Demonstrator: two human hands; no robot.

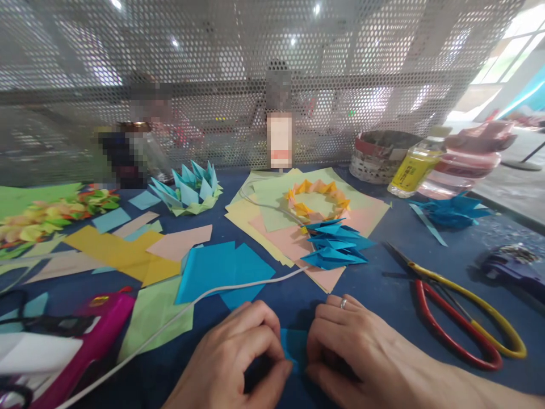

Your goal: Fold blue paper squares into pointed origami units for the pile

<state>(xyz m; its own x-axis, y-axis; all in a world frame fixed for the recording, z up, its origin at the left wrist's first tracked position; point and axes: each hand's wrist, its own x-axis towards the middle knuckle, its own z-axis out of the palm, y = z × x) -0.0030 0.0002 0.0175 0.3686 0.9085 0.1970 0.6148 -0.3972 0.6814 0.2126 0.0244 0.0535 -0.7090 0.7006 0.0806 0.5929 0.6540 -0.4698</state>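
Observation:
Between my two hands is a small piece of blue paper [294, 345], low in the middle of the head view. My left hand [238, 355] pinches its left side, fingers curled. On the other side my right hand [353, 346], with a ring on one finger, is closed on the paper's right edge. My fingers hide much of the piece. Just beyond lie blue paper squares [221, 270]. Folded blue paper points [338, 244] rest on a stack of pastel sheets [276, 199], beside a ring of orange folded paper [319, 199].
Scissors [460, 318] with red and yellow handles lie at right. A white cable [238, 287] crosses the table. At left are a magenta tool [102, 318], paper scraps and a folded paper crown [187, 190]. A bottle [419, 162] and basket [378, 159] stand behind, by a perforated panel [213, 125].

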